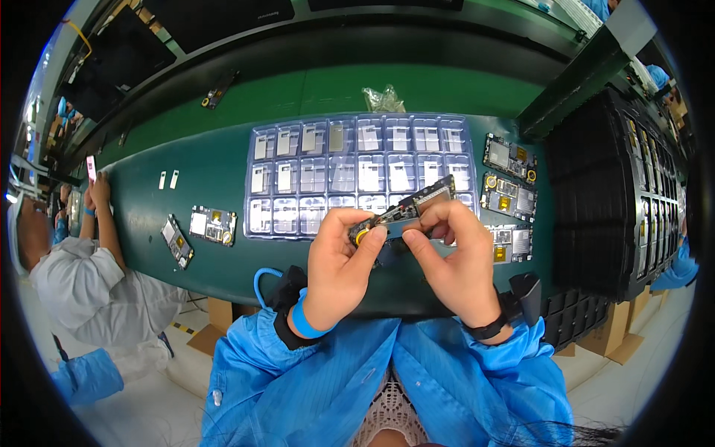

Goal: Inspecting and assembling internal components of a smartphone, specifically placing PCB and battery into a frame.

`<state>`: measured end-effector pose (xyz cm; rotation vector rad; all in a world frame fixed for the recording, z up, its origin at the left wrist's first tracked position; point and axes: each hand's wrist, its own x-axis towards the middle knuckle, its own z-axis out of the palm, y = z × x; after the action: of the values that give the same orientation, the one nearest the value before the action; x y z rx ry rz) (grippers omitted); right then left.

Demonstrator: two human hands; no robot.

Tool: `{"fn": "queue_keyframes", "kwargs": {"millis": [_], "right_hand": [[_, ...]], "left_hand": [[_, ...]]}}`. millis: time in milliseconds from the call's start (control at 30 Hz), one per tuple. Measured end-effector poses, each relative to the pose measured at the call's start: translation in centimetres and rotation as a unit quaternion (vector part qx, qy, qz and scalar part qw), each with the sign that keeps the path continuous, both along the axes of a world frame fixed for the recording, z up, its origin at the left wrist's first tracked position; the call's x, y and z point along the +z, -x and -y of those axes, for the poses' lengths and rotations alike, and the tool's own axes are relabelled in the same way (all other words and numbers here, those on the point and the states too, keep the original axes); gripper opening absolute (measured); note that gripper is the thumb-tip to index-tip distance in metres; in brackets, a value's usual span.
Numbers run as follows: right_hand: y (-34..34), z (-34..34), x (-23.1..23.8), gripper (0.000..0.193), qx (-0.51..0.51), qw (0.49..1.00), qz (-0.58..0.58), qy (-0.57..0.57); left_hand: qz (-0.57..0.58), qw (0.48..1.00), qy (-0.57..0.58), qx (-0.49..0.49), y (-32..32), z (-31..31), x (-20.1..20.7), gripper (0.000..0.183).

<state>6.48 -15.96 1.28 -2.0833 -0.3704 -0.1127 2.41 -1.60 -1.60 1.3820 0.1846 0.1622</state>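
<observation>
A dark circuit board (pixel 406 212) with a yellow ring at its left end is held tilted in front of me, its right end raised. My left hand (pixel 339 249) is closed on the left end, thumb on the near side. My right hand (pixel 458 246) is closed at the near right edge, thumb and fingers pinching there; whether a small part sits between them is hidden. Just beyond lies a clear plastic tray (pixel 248 171) whose compartments hold silvery rectangular metal pieces (pixel 398 177). My hands and the board cover part of its near row.
Several circuit boards lie right of the tray (pixel 510 200) and left (pixel 213 225). Two small pale pieces (pixel 169 179) lie farther left. Stacked black trays (pixel 596 201) stand at the right. Crumpled clear plastic (pixel 383 99) lies behind. At the left, another person (pixel 89 268) works along the green table (pixel 141 223).
</observation>
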Motion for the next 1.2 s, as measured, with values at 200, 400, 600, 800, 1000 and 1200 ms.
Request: {"fn": "queue_keyframes", "kwargs": {"millis": [200, 400, 600, 800, 1000, 1200], "right_hand": [[-0.5, 0.0, -1.4, 0.015, 0.030, 0.990, -0.062, -0.123], [-0.4, 0.1, -1.1, 0.009, 0.029, 0.946, -0.195, -0.257], [0.1, -0.1, -1.4, 0.011, 0.002, 0.953, -0.180, -0.245], [0.7, -0.6, -0.7, 0.013, -0.046, 0.977, -0.096, -0.185], [0.5, -0.3, 0.0, 0.011, -0.030, 0.998, 0.028, -0.037], [0.4, -0.2, -0.2, 0.012, -0.045, 0.996, 0.058, -0.043]], "left_hand": [[-0.019, 0.997, 0.020, -0.069, -0.1, -0.7, 0.5, 0.025], [-0.062, 0.986, 0.085, -0.128, 0.0, -1.8, 1.0, 0.038], [-0.056, 0.987, 0.095, -0.119, 0.1, -1.4, 0.8, 0.036], [-0.030, 0.995, 0.053, -0.079, 0.4, -1.0, 0.8, 0.025], [0.002, 0.999, 0.028, -0.045, 0.5, -0.3, 0.7, 0.021], [0.022, 0.998, 0.041, -0.043, 0.6, -0.2, 0.4, 0.019]]}}
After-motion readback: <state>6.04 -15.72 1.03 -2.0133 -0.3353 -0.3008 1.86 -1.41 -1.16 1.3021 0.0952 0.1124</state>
